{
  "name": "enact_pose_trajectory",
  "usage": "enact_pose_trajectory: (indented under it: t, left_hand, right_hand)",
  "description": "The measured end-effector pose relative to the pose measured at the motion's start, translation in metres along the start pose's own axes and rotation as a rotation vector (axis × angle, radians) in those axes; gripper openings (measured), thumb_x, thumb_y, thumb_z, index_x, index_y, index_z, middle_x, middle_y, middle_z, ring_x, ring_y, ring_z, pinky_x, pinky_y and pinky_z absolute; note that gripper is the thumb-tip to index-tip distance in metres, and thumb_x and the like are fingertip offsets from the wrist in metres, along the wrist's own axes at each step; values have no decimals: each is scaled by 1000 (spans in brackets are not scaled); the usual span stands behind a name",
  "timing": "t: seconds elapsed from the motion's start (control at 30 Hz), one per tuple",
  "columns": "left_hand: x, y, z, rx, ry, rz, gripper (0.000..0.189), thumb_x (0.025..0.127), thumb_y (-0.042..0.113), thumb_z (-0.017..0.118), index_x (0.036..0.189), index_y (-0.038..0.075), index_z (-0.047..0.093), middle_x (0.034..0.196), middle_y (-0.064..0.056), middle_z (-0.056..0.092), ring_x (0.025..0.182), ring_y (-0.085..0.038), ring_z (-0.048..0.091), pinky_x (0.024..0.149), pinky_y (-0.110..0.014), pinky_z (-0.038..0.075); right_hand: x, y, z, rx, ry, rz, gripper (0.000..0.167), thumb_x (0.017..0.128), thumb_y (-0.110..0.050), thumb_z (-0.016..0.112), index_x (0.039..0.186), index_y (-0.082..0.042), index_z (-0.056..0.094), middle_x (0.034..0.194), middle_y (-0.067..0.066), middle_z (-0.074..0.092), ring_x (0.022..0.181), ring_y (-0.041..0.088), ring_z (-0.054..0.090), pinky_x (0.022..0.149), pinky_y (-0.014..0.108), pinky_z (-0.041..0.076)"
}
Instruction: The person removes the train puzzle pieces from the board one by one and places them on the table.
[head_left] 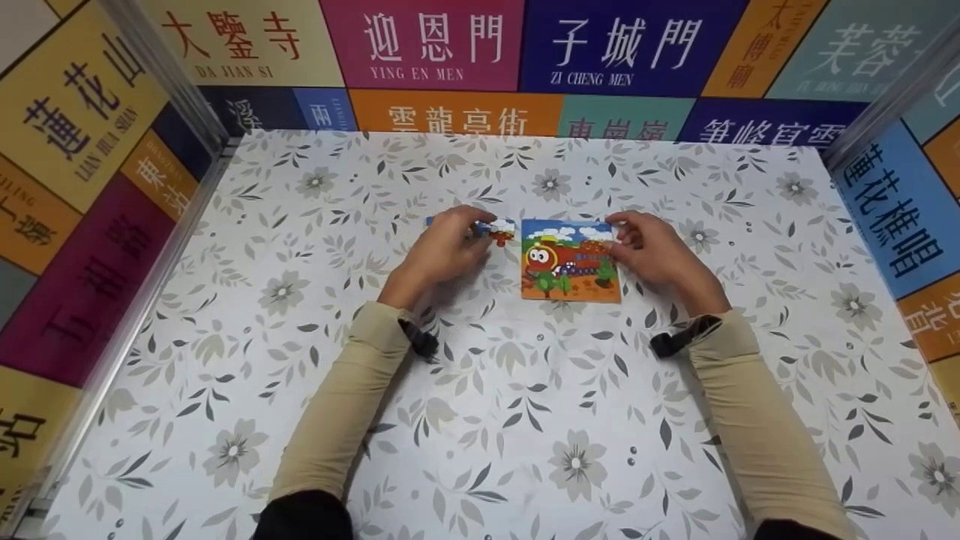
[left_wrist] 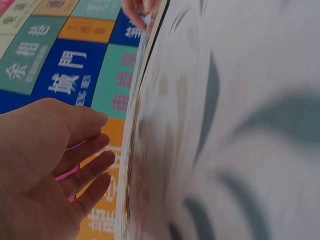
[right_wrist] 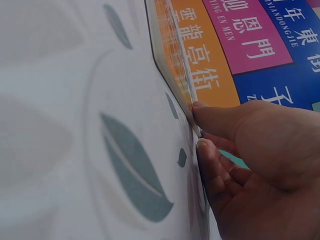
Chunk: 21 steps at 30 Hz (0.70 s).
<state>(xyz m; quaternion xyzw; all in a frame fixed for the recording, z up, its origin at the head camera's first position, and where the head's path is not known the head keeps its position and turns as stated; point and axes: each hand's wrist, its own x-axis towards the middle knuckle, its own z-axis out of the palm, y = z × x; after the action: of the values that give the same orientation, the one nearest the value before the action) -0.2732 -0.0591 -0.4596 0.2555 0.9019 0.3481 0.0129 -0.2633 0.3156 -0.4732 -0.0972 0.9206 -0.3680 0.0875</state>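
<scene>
A square picture puzzle (head_left: 570,262) lies flat on the table, showing a red cartoon train with eyes, green bushes and a blue sky. At its upper right corner, the thumb and forefinger of my right hand (head_left: 652,247) hold the edge. The right wrist view shows those fingertips low against the puzzle's thin edge (right_wrist: 175,75). Left of the puzzle, my left hand (head_left: 450,247) hovers over loose puzzle pieces (head_left: 501,231), partly covering them. In the left wrist view its fingers (left_wrist: 87,175) are loosely bent and spread, with nothing visible between them.
A white tablecloth (head_left: 480,420) with grey flowers and leaves covers the table. Coloured panels with large Chinese lettering (head_left: 435,41) stand behind it and along both sides. Metal rails (head_left: 127,315) run along the left edge.
</scene>
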Motion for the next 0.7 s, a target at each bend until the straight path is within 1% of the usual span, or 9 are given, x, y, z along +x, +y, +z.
enact_pose_trajectory:
  t: [0.07,0.17,0.3,0.4,0.57,0.7]
  left_hand:
    - [4,8,7,18,-20,21,38,104,15,71,140,3,70,138,-14,72,125,-31,69,110,-43,54]
    - [9,18,16,19,-49,45,39,104,15,70,141,3,70,138,-14,72,124,-29,70,110,-41,55]
    - [14,28,27,-11,-101,86,40,104,13,69,142,2,69,138,-16,71,117,-27,71,104,-38,58]
    - [16,36,34,-37,-152,119,39,105,14,70,141,2,69,137,-16,72,114,-26,72,100,-38,59]
    - [21,49,46,-40,-223,157,36,106,16,69,140,5,71,133,-13,72,111,-23,71,95,-36,58]
    - [26,57,55,-38,-259,190,36,106,16,69,140,5,70,128,-12,73,107,-22,69,92,-35,57]
  right_hand:
    - [0,0,0,-2,2,-3,49,109,-20,67,154,-8,55,119,16,61,110,29,61,100,45,50]
    - [-1,-1,0,-6,1,-11,49,109,-20,67,154,-7,55,119,16,61,111,29,61,100,44,49]
    - [-2,-2,-1,-7,-2,-8,49,108,-21,67,154,-8,55,119,16,61,111,28,61,101,44,50]
    - [-2,-3,-1,-10,0,1,50,108,-21,68,155,-8,55,119,15,60,110,27,61,100,43,50]
    - [-2,-4,-1,-16,10,8,51,108,-22,68,155,-9,55,120,15,61,110,26,61,97,38,50]
    - [-3,-4,-1,-19,12,13,52,108,-25,69,156,-10,56,120,15,62,111,28,62,98,42,50]
